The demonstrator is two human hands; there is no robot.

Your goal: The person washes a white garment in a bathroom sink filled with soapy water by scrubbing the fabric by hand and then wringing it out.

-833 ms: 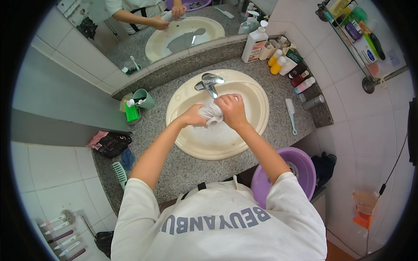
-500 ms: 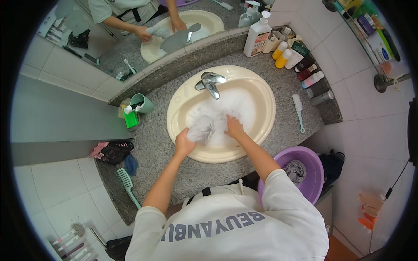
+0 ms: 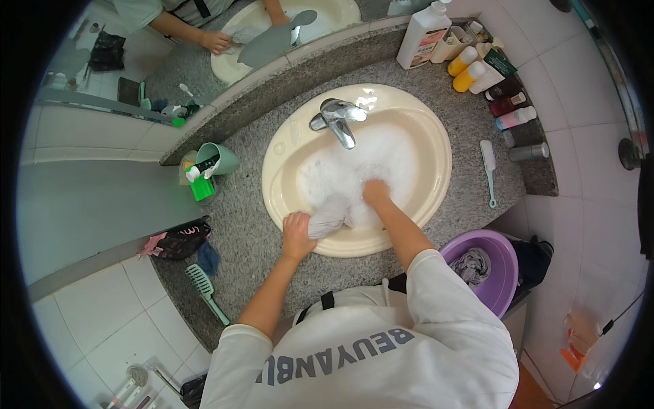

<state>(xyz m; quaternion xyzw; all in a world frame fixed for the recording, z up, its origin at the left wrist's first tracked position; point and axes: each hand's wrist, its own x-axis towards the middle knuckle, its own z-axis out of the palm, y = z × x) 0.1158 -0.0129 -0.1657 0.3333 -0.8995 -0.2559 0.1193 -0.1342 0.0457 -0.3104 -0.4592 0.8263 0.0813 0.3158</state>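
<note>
The left hand is clenched around one end of the light grey cloth, at the near-left rim of the cream basin; the free end of the cloth extends from this hand toward the right hand and lies in the white foam. The right hand is lowered into the foam, which covers its fingers; whether it grasps anything cannot be told. Beyond both hands, the chrome faucet projects over the basin and limits clearance on the far side. The grey tabletop surrounds the basin. Far left of the left hand stand a green cup and, just beside it, a bright green box; nearer the body lie a dark blue cloth and a green hairbrush. Right of the right hand lies a pale-handled brush, with a white pump bottle farther off. Below the brush, a purple tub holds a grey bundle.
</note>
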